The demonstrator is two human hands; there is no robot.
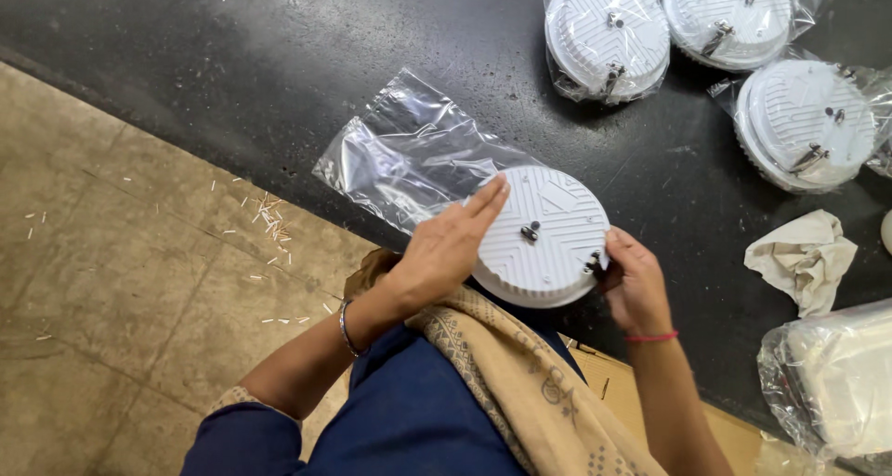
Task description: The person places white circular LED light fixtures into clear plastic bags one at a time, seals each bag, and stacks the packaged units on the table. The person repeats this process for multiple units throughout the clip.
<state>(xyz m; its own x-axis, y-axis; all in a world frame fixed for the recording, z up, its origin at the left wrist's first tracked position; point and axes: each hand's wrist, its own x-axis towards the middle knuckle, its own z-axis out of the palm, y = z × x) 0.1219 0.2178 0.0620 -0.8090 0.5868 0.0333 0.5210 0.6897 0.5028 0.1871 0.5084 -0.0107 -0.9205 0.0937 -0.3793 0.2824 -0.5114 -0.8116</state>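
Round white ribbed plastic lamp housing [542,237] at near edge of black table [279,58], ribbed back up, spring clips on top; no long axis, disc flat. Mouth of clear plastic bag [409,160] just beside, opening toward disc. Left hand [446,248] flat on disc, grip open; right hand [636,286] pinching rim. Step judged: bagging. Next calls for sliding disc into bag. Three bagged housings [609,35] beyond.

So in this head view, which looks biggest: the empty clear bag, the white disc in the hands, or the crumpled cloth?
1. Empty clear bag, largest as it lies spread out.
2. White ribbed disc, a little smaller, though partly covered by the left hand.
3. Crumpled cloth, clearly smallest.
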